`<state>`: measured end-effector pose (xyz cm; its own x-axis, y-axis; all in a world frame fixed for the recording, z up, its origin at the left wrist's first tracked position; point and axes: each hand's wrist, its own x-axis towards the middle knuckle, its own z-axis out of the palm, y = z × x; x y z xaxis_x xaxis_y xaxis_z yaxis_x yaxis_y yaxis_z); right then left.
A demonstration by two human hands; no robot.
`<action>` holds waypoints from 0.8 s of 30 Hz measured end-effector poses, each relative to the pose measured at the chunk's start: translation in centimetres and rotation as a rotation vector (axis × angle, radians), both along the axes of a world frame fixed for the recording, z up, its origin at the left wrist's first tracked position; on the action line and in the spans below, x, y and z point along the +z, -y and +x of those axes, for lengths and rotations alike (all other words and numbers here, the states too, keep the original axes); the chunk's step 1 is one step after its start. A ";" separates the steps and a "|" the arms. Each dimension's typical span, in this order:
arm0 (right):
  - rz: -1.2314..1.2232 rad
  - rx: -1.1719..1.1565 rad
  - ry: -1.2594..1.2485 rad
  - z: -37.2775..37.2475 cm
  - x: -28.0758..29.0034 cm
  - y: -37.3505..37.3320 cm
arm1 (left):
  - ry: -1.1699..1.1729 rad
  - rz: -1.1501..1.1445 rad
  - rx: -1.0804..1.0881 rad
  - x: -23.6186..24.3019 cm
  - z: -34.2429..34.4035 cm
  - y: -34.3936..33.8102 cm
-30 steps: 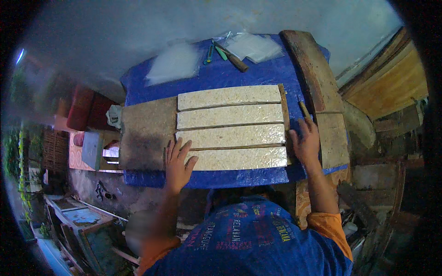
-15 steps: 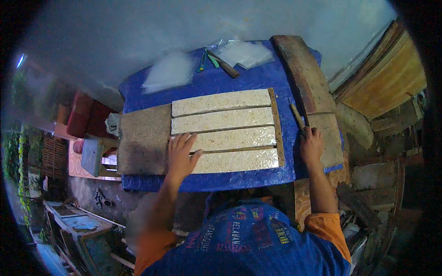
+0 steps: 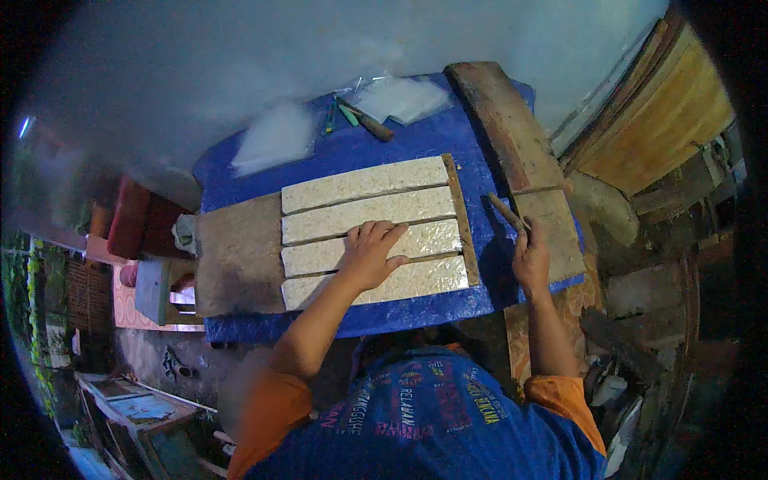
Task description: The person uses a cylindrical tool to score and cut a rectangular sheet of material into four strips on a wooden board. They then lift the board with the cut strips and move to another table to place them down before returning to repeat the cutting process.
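Side by side on a wooden board lie several long, pale, speckled slabs (image 3: 368, 178) in shiny clear plastic, resembling tempeh. My left hand (image 3: 370, 254) rests palm down on the two slabs nearest me, fingers stretched and thumb apart, holding nothing. Off to the right, my right hand (image 3: 531, 260) is closed around a short light brown stick (image 3: 504, 210), which points up and to the left. It is raised over the blue sheet beside the slabs; its lower end is hidden in the fingers.
A blue plastic sheet (image 3: 400, 314) covers the table. Bare board (image 3: 240, 256) shows left of the slabs, and a long weathered plank (image 3: 512, 132) lies at right. Clear plastic bags (image 3: 276, 138), a green cutter (image 3: 330, 116) and a wooden-handled tool (image 3: 368, 122) lie at the back.
My left hand has slid right, from the slabs' left end to about their middle. My right hand has turned the stick so it leans further left. The whole view has shifted slightly.
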<state>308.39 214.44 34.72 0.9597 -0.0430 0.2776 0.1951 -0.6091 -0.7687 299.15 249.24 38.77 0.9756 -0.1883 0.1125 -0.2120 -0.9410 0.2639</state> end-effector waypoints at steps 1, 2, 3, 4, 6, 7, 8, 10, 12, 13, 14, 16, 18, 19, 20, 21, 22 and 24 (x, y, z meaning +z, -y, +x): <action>-0.011 -0.010 -0.032 -0.1 0.2 0.3 | -0.027 -0.016 -0.012 0.0 0.1 0.0; -0.015 -0.003 -0.036 -0.3 0.3 0.6 | -0.038 -0.023 -0.023 0.0 0.2 0.0; -0.009 0.003 -0.041 -0.3 0.4 0.8 | -0.049 -0.025 -0.030 0.1 0.3 0.0; 0.015 0.005 -0.044 -0.4 0.3 0.9 | -0.051 -0.030 -0.040 0.1 0.4 0.0; 0.083 0.009 -0.057 -0.3 0.2 0.7 | -0.054 -0.039 -0.055 0.2 0.5 -0.1; 0.100 0.013 -0.033 -0.2 0.2 0.5 | -0.075 -0.035 -0.054 0.2 0.5 -0.1; 0.117 0.020 -0.010 -0.1 0.3 0.3 | -0.044 -0.061 -0.055 0.2 0.4 -0.1; 0.216 0.013 0.055 -0.2 1.2 -0.2 | -0.034 -0.093 -0.036 0.2 0.0 0.0; 0.391 -0.034 0.107 -0.4 2.9 -0.6 | 0.038 -0.111 0.008 0.3 -1.3 0.0; 0.308 -0.049 0.046 -0.9 4.3 0.0 | 0.066 -0.105 0.034 0.3 -2.4 -0.1; 0.308 -0.009 0.076 -1.5 5.7 0.4 | 0.082 -0.100 0.084 0.3 -3.6 -0.3; 0.344 0.077 0.117 -3.2 8.2 0.7 | 0.129 -0.051 0.177 0.5 -6.8 -1.4; 0.178 0.178 0.114 -5.6 10.5 1.3 | 0.155 -0.044 0.310 0.4 -9.7 -2.8; 0.131 0.238 0.101 -6.6 11.1 1.0 | 0.183 -0.032 0.374 0.2 -11.1 -3.6; 0.034 0.295 0.121 -7.3 11.3 0.4 | 0.197 -0.053 0.452 -0.2 -12.4 -4.4; -0.042 0.359 0.140 -7.9 11.5 -0.2 | 0.213 -0.067 0.532 -0.6 -13.7 -5.1; -0.117 0.424 0.160 -8.2 11.5 -0.7 | 0.246 -0.075 0.607 -1.0 -14.9 -5.9; -0.128 0.477 0.154 -8.3 11.6 -1.5 | 0.331 -0.154 0.725 -2.3 -16.5 -7.0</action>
